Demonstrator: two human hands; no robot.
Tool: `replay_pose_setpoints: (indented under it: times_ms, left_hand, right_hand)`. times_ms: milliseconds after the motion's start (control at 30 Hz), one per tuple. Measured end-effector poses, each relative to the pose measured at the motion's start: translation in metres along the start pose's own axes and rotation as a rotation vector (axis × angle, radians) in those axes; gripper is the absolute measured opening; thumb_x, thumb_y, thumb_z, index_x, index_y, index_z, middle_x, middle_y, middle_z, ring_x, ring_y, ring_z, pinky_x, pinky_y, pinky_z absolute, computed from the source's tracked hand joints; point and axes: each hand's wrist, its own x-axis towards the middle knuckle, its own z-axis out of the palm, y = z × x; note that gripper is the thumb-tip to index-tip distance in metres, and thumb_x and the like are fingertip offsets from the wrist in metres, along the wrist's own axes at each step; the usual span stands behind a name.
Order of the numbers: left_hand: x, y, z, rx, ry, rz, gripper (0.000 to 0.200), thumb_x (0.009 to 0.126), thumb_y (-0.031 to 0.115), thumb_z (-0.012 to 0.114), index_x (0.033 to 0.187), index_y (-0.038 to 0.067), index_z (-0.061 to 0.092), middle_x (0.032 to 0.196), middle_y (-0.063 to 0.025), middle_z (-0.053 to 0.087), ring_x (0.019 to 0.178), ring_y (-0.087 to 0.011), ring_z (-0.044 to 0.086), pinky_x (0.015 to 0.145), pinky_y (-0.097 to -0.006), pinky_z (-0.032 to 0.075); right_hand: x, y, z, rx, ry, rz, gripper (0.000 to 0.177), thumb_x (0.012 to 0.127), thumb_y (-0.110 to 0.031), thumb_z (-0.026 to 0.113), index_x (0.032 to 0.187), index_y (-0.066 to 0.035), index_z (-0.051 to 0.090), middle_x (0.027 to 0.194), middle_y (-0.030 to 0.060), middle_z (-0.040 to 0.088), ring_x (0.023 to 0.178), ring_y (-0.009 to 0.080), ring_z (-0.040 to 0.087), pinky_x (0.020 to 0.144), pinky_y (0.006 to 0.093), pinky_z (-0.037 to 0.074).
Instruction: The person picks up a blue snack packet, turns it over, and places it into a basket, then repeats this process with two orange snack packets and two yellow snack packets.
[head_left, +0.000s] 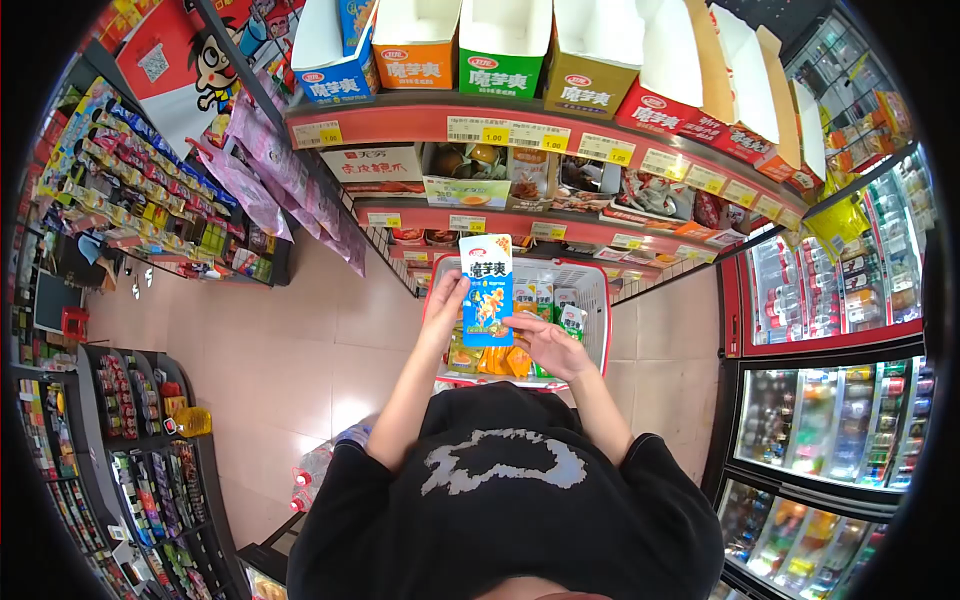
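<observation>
A blue and white snack packet (pixel 487 291) is held upright over a basket, its printed front facing the camera. My left hand (pixel 447 297) grips its left edge, and my right hand (pixel 548 346) has its fingertips at the lower right edge. Below lies the white basket with a red rim (pixel 606 325), holding several green, orange and yellow packets (pixel 497 361). Beyond it, open display boxes stand on the top shelf: a blue box (pixel 336 83), an orange box (pixel 415 68), a green box (pixel 497 72) and a red box (pixel 656 108).
Red shelf edges with price tags (pixel 508 134) curve across the front. Hanging snack packs (pixel 262 165) are at the left, above a low black rack (pixel 160 450). Glass-door drink fridges (pixel 825 415) line the right. Bottles (pixel 310 476) stand beside my left elbow.
</observation>
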Motion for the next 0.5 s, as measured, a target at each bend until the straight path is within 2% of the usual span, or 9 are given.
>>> replay_pose_setpoints:
  times_ms: [100,133,233,267,367,400,500]
  left_hand:
    - [-0.006,0.032,0.022,-0.012,-0.055,0.014,0.030,0.086,0.019,0.058,0.108,0.001,0.050,0.099,-0.0062,0.060,0.090,-0.0104,0.056,0.079,-0.0253,0.045]
    - [-0.012,0.047,0.034,-0.033,-0.033,0.030,0.028,0.083,0.013,0.062,0.105,-0.001,0.052,0.095,-0.0072,0.062,0.081,-0.0095,0.059,0.071,-0.0240,0.048]
    - [-0.024,0.070,0.043,0.046,-0.037,0.077,0.024,0.081,0.011,0.063,0.101,-0.002,0.055,0.091,-0.0073,0.063,0.078,-0.0093,0.060,0.069,-0.0235,0.049]
    - [-0.027,0.074,0.045,0.063,-0.002,0.089,0.022,0.080,0.009,0.064,0.098,-0.002,0.056,0.089,-0.0075,0.064,0.076,-0.0094,0.060,0.068,-0.0232,0.049]
    - [-0.033,0.079,0.047,0.070,-0.015,0.137,0.022,0.080,0.009,0.064,0.098,-0.003,0.056,0.089,-0.0077,0.064,0.077,-0.0094,0.060,0.068,-0.0230,0.049]
    - [-0.035,0.081,0.049,0.063,-0.017,0.149,0.021,0.081,0.008,0.063,0.098,-0.003,0.057,0.089,-0.0078,0.064,0.077,-0.0093,0.060,0.068,-0.0229,0.049]
    - [-0.041,0.086,0.055,0.051,-0.027,0.188,0.020,0.081,0.008,0.062,0.098,-0.002,0.057,0.089,-0.0080,0.064,0.077,-0.0089,0.060,0.068,-0.0226,0.049]
  right_hand:
    - [-0.001,-0.020,0.018,0.002,-0.144,-0.064,0.071,0.079,-0.047,0.054,0.124,0.007,0.042,0.129,0.0146,0.042,0.119,0.0230,0.038,0.100,0.0357,0.025]
    - [0.000,-0.025,0.022,-0.010,-0.151,-0.072,0.061,0.079,-0.041,0.056,0.115,0.008,0.049,0.124,0.0160,0.046,0.114,0.0226,0.042,0.098,0.0355,0.028]
    - [0.007,-0.038,0.027,-0.215,-0.183,-0.107,0.044,0.080,-0.035,0.057,0.100,0.005,0.055,0.117,0.0146,0.050,0.109,0.0219,0.045,0.095,0.0354,0.030]
    - [0.010,-0.041,0.032,-0.260,-0.136,-0.130,0.031,0.082,-0.029,0.057,0.092,0.000,0.054,0.109,0.0107,0.052,0.101,0.0177,0.048,0.090,0.0317,0.033]
    - [0.023,-0.051,0.042,-0.435,-0.048,-0.116,0.023,0.084,-0.021,0.058,0.098,-0.003,0.053,0.105,0.0046,0.053,0.099,0.0119,0.047,0.089,0.0268,0.035]
    - [0.025,-0.053,0.052,-0.439,-0.025,-0.132,0.028,0.085,-0.019,0.059,0.106,-0.003,0.051,0.106,0.0038,0.054,0.095,0.0082,0.048,0.083,0.0242,0.039]
    - [0.032,-0.055,0.074,-0.630,0.075,-0.060,0.032,0.084,-0.021,0.060,0.108,-0.001,0.052,0.101,0.0045,0.058,0.089,0.0081,0.052,0.078,0.0262,0.044]
